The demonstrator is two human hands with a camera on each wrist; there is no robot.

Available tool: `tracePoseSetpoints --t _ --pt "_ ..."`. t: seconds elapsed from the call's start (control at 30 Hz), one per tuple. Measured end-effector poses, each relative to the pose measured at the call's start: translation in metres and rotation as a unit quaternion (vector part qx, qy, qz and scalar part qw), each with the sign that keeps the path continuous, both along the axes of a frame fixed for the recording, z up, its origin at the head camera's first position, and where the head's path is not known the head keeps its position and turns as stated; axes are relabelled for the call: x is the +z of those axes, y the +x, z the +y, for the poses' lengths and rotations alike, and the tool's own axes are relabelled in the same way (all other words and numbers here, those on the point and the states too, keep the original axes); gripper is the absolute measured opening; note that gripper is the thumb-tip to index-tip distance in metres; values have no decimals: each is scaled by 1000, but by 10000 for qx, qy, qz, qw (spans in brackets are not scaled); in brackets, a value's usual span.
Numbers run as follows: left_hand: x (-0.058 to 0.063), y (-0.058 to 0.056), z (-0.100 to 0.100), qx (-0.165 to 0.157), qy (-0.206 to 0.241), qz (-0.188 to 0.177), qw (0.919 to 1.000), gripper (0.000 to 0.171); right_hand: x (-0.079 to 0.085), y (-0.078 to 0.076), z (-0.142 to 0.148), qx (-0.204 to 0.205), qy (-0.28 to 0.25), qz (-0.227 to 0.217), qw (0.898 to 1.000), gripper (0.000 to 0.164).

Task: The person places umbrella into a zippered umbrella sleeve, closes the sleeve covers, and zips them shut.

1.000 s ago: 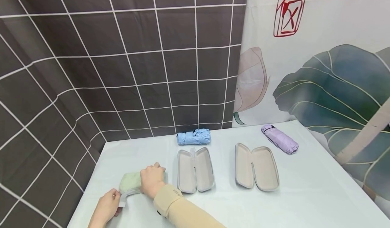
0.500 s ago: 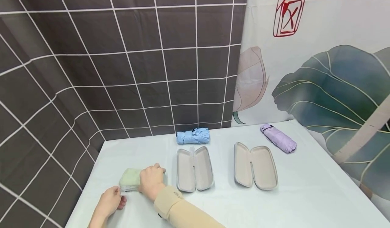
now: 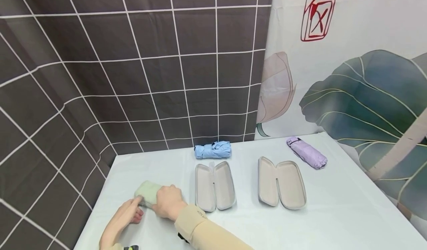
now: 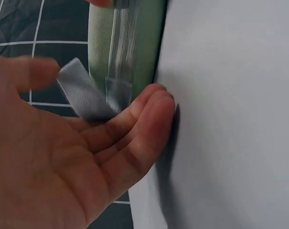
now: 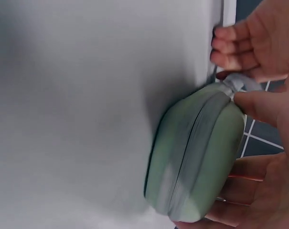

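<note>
A green zippered case [image 3: 146,190] lies on the table at the left of the head view, its grey zip [image 5: 192,138] seen along the side in the right wrist view. My right hand [image 3: 169,201] grips the case, thumb at one end and fingers along its far side. My left hand [image 3: 125,214] is at the case's left end. In the left wrist view a grey fabric tab [image 4: 82,93] bends out from that end, above the left fingers [image 4: 144,124]. The left thumb stands apart from the tab's tip.
Two open hard cases with beige linings, one in the middle [image 3: 204,188] and one farther right [image 3: 291,187], lie on the white table [image 3: 253,227]. Behind them are a blue folded umbrella [image 3: 212,150] and a purple folded umbrella [image 3: 307,153]. Printed cloths hang behind.
My left hand was pinching the tab, drawn out from the case; its fingers have moved up and right to the case's end and off that pinch. My right hand keeps its grip.
</note>
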State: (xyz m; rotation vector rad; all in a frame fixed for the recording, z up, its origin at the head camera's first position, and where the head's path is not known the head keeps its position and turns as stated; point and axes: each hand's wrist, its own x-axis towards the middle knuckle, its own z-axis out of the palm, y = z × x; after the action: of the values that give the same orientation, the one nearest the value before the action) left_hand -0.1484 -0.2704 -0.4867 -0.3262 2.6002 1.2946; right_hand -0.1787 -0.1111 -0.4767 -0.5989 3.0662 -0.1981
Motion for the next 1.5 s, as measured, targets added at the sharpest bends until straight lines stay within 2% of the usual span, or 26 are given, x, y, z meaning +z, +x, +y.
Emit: tracePoseSetpoints --t 0.1,0.23,0.53,0.77,1.03,1.3,1.5 --pt "1 -7 1 -55 -467 112 9988 67 -1 3 1 39 -305 -63 9995 43" --pt "2 -16 0 -136 -863 275 9958 53 -1 7 2 162 -648 -217 9975 48" --pt "6 -36 3 -362 -900 343 9947 42 -7 13 1 -89 -1038 -237 9943 71" --pt "8 -45 5 -721 -1178 288 9900 41 -12 19 -5 -169 -822 -52 9965 73" --pt "6 -63 2 -1243 -1600 604 9774 63 -14 29 -10 -205 -947 -31 9953 72" --pt "3 -72 4 -1396 -1474 555 9776 60 -24 36 -13 -126 -872 270 9957 72" --pt "7 -75 4 -1411 -1568 469 9764 58 -25 34 -13 25 -724 238 9971 71"
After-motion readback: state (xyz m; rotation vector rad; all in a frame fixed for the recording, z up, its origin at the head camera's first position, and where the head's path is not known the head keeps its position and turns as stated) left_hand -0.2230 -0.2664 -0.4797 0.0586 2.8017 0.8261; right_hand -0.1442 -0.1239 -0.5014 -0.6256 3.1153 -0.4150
